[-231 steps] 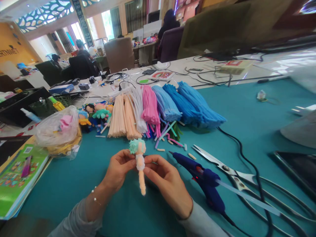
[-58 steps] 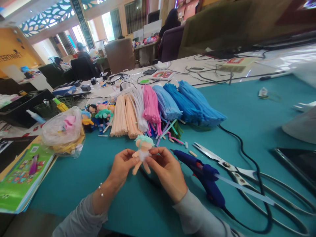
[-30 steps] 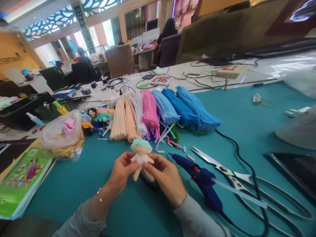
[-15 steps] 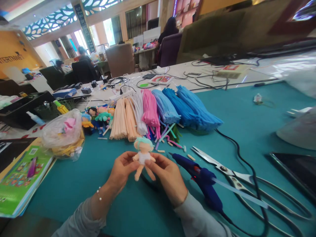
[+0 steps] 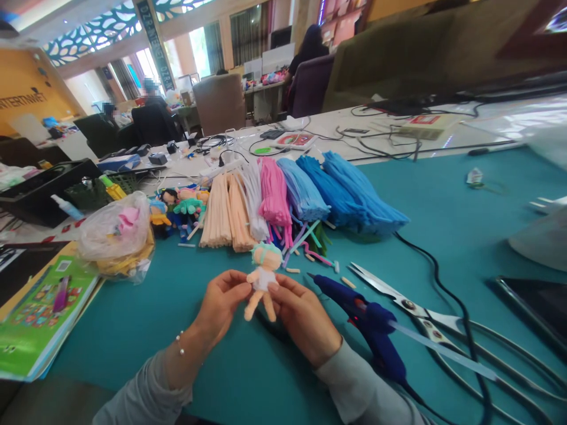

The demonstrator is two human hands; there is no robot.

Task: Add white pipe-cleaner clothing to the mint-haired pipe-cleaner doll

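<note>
A small doll (image 5: 264, 278) with mint-green hair, a peach face and limbs and a white body is held up over the table, tilted slightly. My right hand (image 5: 303, 307) pinches its body from the right, thumb in front. From the left, my left hand (image 5: 224, 304) has thumb and fingers closed at the doll's side near its arm. Just right of my right hand lies a blue glue gun (image 5: 365, 319) with a clear glue stick in its back. Beyond it rest large metal scissors (image 5: 407, 304), blades slightly apart.
Bundles of peach pipe cleaners (image 5: 219, 212), pink ones (image 5: 273, 195) and blue ones (image 5: 354, 195) lie behind the doll, with cut scraps before them. Finished dolls (image 5: 186, 203), a plastic bag (image 5: 115, 236) and a green booklet (image 5: 44, 319) are left. A black cable (image 5: 436, 271) crosses the scissors.
The doll has turned and leaned to the right, its legs now slanting to the lower left. My left hand has shifted slightly along its side. The whole view has moved a little.
</note>
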